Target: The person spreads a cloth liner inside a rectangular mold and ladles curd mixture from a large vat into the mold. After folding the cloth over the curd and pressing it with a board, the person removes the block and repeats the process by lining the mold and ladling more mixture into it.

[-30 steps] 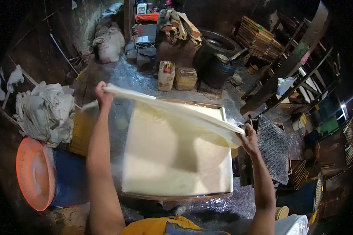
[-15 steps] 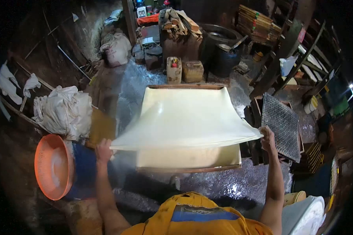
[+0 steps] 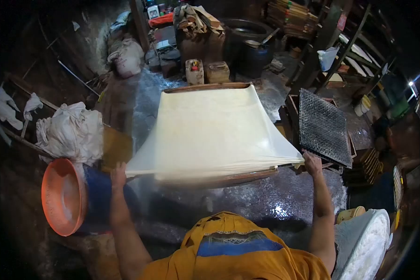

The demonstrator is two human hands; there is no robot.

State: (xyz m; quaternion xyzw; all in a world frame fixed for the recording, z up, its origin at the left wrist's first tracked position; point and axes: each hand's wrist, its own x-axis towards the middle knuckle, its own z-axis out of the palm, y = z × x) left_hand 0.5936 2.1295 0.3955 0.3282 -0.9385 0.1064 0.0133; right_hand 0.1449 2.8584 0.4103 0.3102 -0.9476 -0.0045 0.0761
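Note:
A pale cream cloth (image 3: 210, 130) is stretched over a wide wooden frame (image 3: 238, 179), whose near and far edges show. My left hand (image 3: 118, 175) is closed on the cloth's near left corner, beyond the frame's left side. At the near right corner, my right hand (image 3: 312, 163) grips the cloth too, beside a dark woven panel (image 3: 324, 127). The cloth's near edge is gathered into folds between both hands and lies over most of the frame's near side. What is under the cloth is hidden.
An orange basin (image 3: 63, 197) stands at the left, below a heap of white cloth (image 3: 72, 132). Two jerrycans (image 3: 194, 73) and a dark drum (image 3: 254, 58) are beyond the frame. Leaning wooden beams (image 3: 322, 51) stand at the right, and a white-filled sack (image 3: 366, 245) at the lower right.
Both hands have come down and toward me with the cloth, from above the frame's far half to its near edge. The cloth now covers nearly all the pale surface seen before.

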